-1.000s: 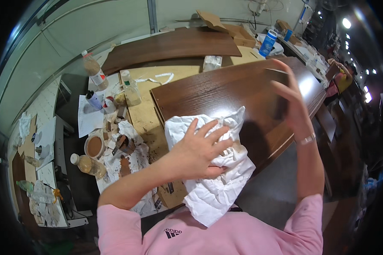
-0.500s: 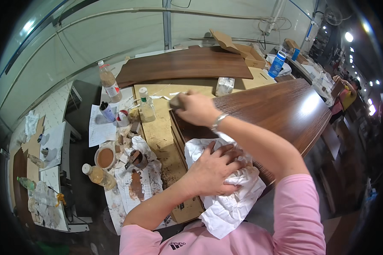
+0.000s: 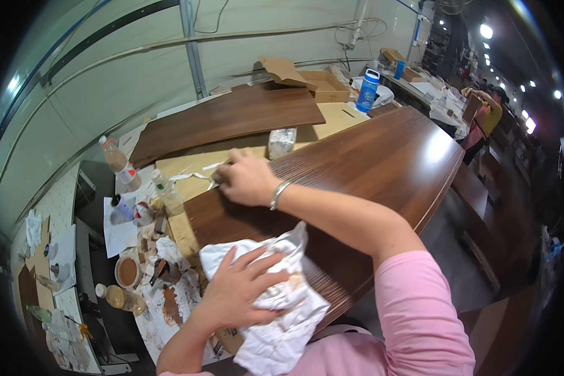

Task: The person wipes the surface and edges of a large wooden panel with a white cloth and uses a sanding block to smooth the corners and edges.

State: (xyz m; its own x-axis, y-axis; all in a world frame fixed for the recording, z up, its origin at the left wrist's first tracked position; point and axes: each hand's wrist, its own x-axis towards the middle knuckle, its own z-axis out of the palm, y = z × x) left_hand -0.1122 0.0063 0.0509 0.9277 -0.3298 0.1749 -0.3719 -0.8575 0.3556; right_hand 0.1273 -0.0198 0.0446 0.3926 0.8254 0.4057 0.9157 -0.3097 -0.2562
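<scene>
My left hand (image 3: 241,291) lies with fingers spread on a crumpled white cloth (image 3: 282,338), pressing it against the near left part of a dark brown wood-grain panel (image 3: 357,163). The cloth hangs over the panel's near edge. My right hand (image 3: 247,178), a silver bracelet at its wrist, is closed round a small grey-brown block (image 3: 217,178) at the panel's left edge. Most of that block is hidden by the fingers. White strips (image 3: 197,177) lie on the board just beyond it.
To the left stand a tub of brown paste (image 3: 128,272), a yellowish bottle (image 3: 122,299), a clear bottle (image 3: 167,194) and a tall bottle (image 3: 120,164). Behind lie another brown panel (image 3: 225,119), a wrapped block (image 3: 282,143) and a blue bottle (image 3: 368,91). A person (image 3: 482,119) works far right.
My right hand with the block has come down toward the panel's left edge. The view has turned, so the bench sits further left. My left hand stays on the cloth, its fingers more stretched.
</scene>
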